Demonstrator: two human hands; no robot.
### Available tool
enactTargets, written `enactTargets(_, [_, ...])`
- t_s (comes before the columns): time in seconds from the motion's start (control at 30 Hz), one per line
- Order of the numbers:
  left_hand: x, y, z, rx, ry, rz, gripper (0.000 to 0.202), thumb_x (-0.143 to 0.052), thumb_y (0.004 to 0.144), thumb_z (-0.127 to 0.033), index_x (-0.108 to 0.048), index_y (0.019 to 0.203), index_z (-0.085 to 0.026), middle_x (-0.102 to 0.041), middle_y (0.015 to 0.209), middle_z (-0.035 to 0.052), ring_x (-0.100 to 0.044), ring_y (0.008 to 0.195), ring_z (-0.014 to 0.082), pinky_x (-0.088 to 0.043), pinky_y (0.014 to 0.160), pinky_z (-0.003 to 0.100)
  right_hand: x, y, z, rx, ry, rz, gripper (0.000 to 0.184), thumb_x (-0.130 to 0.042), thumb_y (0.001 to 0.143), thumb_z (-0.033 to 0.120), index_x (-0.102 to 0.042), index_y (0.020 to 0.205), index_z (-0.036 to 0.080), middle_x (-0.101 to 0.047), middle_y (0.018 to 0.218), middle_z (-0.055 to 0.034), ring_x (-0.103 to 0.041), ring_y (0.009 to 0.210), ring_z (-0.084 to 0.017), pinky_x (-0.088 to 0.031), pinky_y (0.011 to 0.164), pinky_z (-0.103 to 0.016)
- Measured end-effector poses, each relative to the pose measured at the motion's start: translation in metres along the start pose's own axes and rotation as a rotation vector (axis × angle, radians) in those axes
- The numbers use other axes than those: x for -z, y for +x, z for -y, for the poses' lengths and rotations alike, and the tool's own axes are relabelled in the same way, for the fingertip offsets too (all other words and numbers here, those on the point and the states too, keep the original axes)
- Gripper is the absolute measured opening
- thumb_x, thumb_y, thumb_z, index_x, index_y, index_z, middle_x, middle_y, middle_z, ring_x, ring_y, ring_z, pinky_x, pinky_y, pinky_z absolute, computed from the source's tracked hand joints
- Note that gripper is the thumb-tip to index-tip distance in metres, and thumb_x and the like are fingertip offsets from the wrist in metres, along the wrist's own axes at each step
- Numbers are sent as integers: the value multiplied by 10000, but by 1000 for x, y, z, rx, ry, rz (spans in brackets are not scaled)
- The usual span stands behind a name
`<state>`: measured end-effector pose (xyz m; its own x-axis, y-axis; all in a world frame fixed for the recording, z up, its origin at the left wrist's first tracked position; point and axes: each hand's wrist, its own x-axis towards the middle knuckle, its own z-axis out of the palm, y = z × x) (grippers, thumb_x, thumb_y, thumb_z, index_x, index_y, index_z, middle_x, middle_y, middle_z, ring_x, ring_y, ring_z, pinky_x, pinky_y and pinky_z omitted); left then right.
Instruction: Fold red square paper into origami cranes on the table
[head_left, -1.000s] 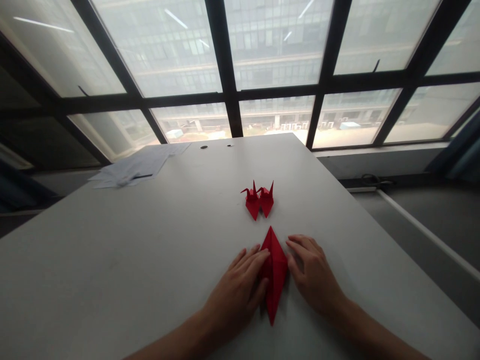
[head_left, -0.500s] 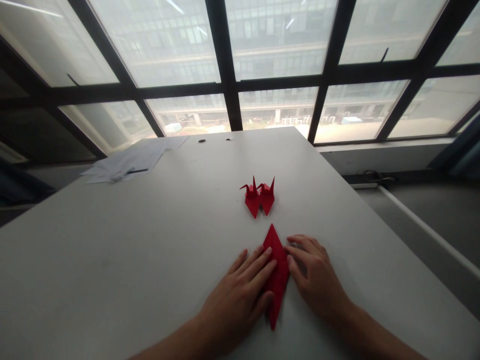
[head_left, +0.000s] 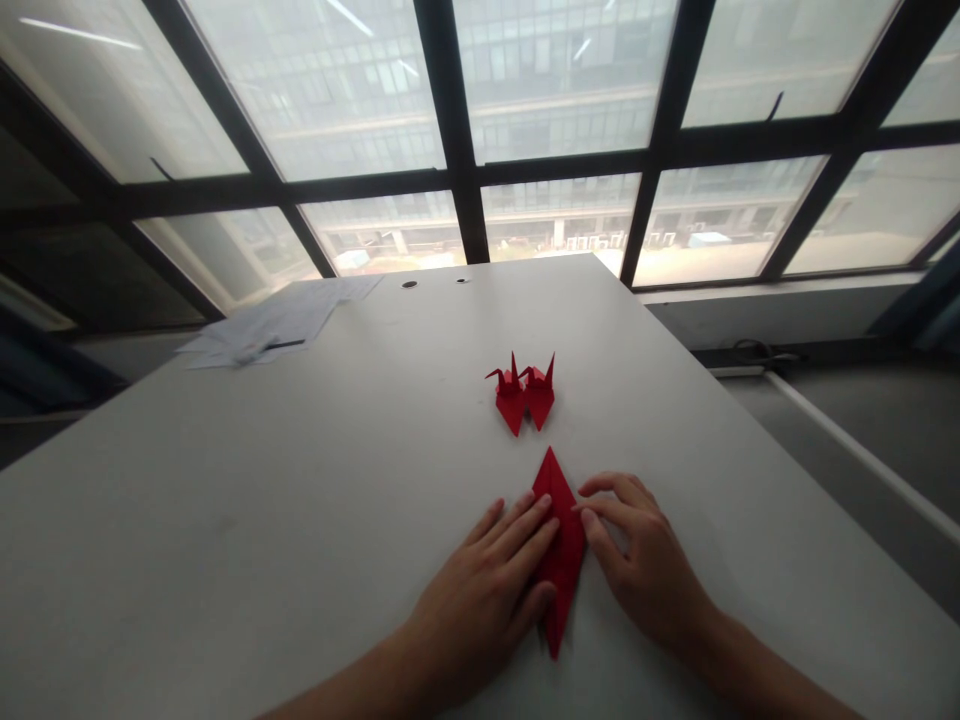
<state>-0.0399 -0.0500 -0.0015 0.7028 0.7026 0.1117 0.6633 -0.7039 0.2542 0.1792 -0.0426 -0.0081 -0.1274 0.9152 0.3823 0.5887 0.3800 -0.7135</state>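
A folded red paper diamond (head_left: 564, 575), long and narrow, lies flat on the white table with one tip pointing away from me. My left hand (head_left: 491, 580) rests flat over its left side, fingers stretched across the paper. At the right edge of the diamond is my right hand (head_left: 637, 545), fingers bent but apart, the index fingertip touching the paper's edge. Whether the right thumb touches the paper I cannot tell. Just beyond the far tip stand two red paper cranes, a left crane (head_left: 510, 405) and a right crane (head_left: 539, 400), side by side.
The white table (head_left: 300, 500) stretches toward large dark-framed windows (head_left: 465, 175). Loose paper sheets (head_left: 277, 318) with a dark pen (head_left: 286, 345) lie at the far left. Two small holes pierce the far end of the tabletop. A cable (head_left: 765, 352) lies beyond the right edge.
The view has shifted slightly, so everything sits a little further right. My right index finger has come onto the paper's right edge; my left hand keeps its place on the diamond.
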Motion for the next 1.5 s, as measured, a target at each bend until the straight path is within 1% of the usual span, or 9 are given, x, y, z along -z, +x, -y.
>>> enactTargets(0.13, [1,0,-1,4,2,15,582,-459,1003,-373,-267,1544,-277,-302,1591,43,-270,1477,238,-262,1213,487,0,-1,-2,-7,-31,-22,217,-487,930,205,-703,932,220,-664,986,-78,-579,982,-242,-453,899,-407])
enactTargets(0.3, [1,0,-1,0,-1,12,602,-481,994,-354,-256,1548,-285,-297,1594,50,-272,1476,242,-255,1215,483,-2,-1,-4,-53,-153,0,244,-492,929,216,-660,752,221,-650,876,-59,-570,889,-230,-437,864,-406])
enactTargets(0.53, [2,1,-2,18,0,37,593,-462,999,-353,-250,1547,-283,-279,1606,31,-258,1483,230,-236,1225,480,1,-1,0,-1,-41,47,234,-505,937,218,-720,846,237,-657,908,-53,-562,920,-224,-436,874,-400])
enactTargets(0.7, [5,1,-4,39,-48,25,575,-506,975,-333,-319,1515,-277,-403,1547,22,-306,1463,213,-223,1238,448,1,-3,0,69,-54,103,251,-520,942,232,-751,1032,271,-674,1014,-62,-553,1000,-235,-434,923,-424])
enactTargets(0.87, [5,2,-5,65,-113,-2,575,-518,968,-287,-318,1507,-294,-453,1507,20,-332,1448,204,-224,1236,448,1,-3,3,80,-125,157,270,-513,957,248,-749,1062,323,-657,1142,-49,-518,1099,-249,-415,965,-446])
enactTargets(1.0, [6,2,-5,42,-87,-7,542,-503,976,-289,-354,1495,-344,-436,1516,7,-355,1435,216,-239,1227,461,1,-3,2,58,-147,157,287,-482,974,255,-752,1046,321,-653,1150,-48,-521,1114,-246,-422,966,-437])
enactTargets(1.23, [12,1,-6,-63,-73,60,492,-480,993,-324,-404,1478,-319,-446,1519,24,-319,1457,235,-142,1232,511,6,-4,-1,104,-244,-45,318,-443,983,263,-717,1145,261,-623,1251,-73,-498,1203,-267,-385,1029,-480])
enactTargets(1.33, [14,1,-7,-79,-80,97,499,-474,995,-322,-386,1486,-308,-420,1539,9,-252,1485,239,-95,1231,533,9,-3,-3,160,-297,-25,314,-450,981,269,-725,1132,262,-600,1318,-65,-468,1249,-278,-358,1057,-499])
enactTargets(1.5, [13,3,-6,-88,-78,114,514,-505,976,-310,-391,1478,-301,-383,1560,7,-222,1494,245,-92,1226,555,8,1,-8,112,-366,89,323,-437,998,339,-716,1156,303,-534,1426,-51,-411,1325,-294,-331,1086,-533])
